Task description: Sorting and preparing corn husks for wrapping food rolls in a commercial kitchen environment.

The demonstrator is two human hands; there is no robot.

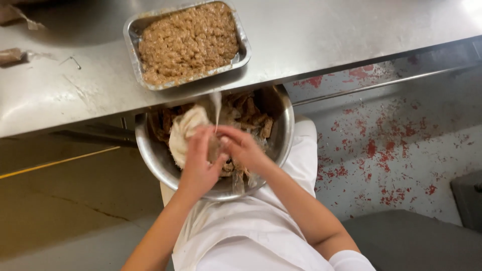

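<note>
Foil tray on table; bowl below its edge, under hands

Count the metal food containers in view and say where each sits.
2. A foil tray of brown mixture sits on the steel table. A round steel bowl sits below the table edge, under both hands; none seems hidden.

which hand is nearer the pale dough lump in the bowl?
Left. The left hand rests against the pale dough lump, touching its lower right side. The right hand is further right, over the brown pieces in the steel bowl.
</note>
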